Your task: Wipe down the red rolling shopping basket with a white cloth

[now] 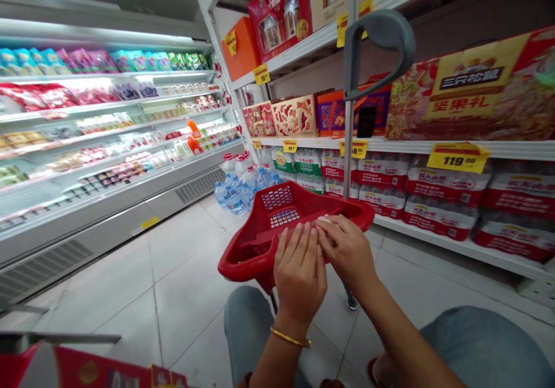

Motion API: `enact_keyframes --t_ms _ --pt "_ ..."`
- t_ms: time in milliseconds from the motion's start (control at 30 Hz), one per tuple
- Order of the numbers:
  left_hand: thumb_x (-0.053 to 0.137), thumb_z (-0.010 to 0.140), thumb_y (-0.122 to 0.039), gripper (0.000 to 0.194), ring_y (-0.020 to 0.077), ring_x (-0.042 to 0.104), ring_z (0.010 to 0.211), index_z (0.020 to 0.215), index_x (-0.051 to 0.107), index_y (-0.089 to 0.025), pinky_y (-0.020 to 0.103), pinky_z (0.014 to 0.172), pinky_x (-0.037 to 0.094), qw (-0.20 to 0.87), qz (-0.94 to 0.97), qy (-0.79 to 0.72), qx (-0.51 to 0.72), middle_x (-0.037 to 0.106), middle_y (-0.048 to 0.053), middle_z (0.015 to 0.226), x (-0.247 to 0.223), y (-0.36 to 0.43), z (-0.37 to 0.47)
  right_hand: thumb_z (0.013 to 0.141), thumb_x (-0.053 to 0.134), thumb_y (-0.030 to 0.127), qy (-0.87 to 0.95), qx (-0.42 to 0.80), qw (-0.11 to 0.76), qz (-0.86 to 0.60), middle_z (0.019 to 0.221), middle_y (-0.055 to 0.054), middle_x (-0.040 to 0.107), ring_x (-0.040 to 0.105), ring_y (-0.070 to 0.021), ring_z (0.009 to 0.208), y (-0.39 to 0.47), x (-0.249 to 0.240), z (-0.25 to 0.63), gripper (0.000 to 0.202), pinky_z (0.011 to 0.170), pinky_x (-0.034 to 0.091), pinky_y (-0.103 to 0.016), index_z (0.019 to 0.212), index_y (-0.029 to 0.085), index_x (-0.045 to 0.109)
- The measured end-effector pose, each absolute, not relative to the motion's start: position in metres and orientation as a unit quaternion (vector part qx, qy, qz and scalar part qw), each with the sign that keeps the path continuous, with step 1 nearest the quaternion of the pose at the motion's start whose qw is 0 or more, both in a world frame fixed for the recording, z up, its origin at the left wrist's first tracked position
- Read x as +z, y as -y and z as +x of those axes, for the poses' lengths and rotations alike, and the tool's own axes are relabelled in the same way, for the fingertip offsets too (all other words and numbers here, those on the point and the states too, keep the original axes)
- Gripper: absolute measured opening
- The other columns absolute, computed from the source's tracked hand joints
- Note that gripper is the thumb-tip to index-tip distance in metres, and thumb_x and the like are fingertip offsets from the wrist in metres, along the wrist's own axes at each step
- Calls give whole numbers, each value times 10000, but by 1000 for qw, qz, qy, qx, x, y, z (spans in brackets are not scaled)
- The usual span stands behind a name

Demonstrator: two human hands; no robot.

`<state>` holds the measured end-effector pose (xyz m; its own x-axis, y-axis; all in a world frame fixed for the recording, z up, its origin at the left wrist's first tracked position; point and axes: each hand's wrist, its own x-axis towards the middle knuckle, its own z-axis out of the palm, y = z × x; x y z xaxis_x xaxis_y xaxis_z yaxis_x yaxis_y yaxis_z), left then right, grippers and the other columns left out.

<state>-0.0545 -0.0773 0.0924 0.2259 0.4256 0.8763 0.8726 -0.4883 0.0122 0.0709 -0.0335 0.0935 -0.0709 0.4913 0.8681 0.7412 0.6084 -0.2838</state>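
Observation:
The red shopping cart basket [247, 265] stands in front of my knees, with a perforated wall at its far end. My left hand [299, 261], with a gold bracelet at the wrist, lies on the near rim with its fingers stretched out side by side. Right beside it, my right hand [344, 246] rests at the same rim. Its fingers are curled and closed, and whatever is between the fingertips is too small to make out. Behind the basket rises a metal pole with a grey looped handle [407, 44].
Shelves at the right hold gift boxes [468, 87] above packs of bottled water [451, 183]. Large blue-tinted bottles [236, 197] stand on the tiled floor [186, 284]. A lit refrigerated case [108, 203] runs along the left. Red packaging [99, 370] is at the lower left.

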Motion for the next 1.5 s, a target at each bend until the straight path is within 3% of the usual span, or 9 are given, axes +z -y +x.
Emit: enact_keyframes --t_ms 267,800,1033,1267,1367,1500 --pt "471 890 -123 390 238 630 1142 1267 567 -103 408 973 487 246 -754 431 -430 673 153 1202 81 74 -52 924 521 266 726 -108 545 -405 993 -73 723 673 -189 928 36 84 75 200 1080 421 -516 1010 208 692" --pt "572 883 -116 254 210 671 1064 1121 658 -136 347 942 466 299 -730 402 -464 718 97 1126 76 64 -49 903 566 254 715 -148 541 -417 1001 -55 721 684 -191 926 13 73 121 152 1151 256 -601 990 224 687" --pt "562 893 -120 229 208 670 1065 1099 662 -131 341 960 443 301 -724 405 -471 721 85 1123 74 62 -47 892 577 263 663 -108 610 -421 985 -64 722 679 -195 916 13 72 118 165 1071 438 -514 984 223 708" --pt "468 903 -87 288 197 667 1069 1125 647 -123 340 972 432 293 -722 407 -476 723 90 1115 73 63 -48 888 584 187 708 -94 598 -364 1000 -60 716 668 -175 936 36 77 82 174 1096 418 -512 1035 216 672" --pt "417 897 -71 333 196 662 1078 1145 634 -114 343 983 429 289 -726 406 -473 719 96 1122 72 63 -50 894 575 180 715 -106 590 -360 1037 -72 706 658 -181 983 41 76 73 197 1121 367 -548 1072 212 653" --pt "444 892 -71 315 197 659 1086 1132 641 -125 343 991 425 295 -730 402 -468 717 91 1131 73 63 -51 893 593 207 724 -127 575 -359 1036 -55 711 668 -180 953 37 73 79 191 1168 206 -614 1075 224 647"
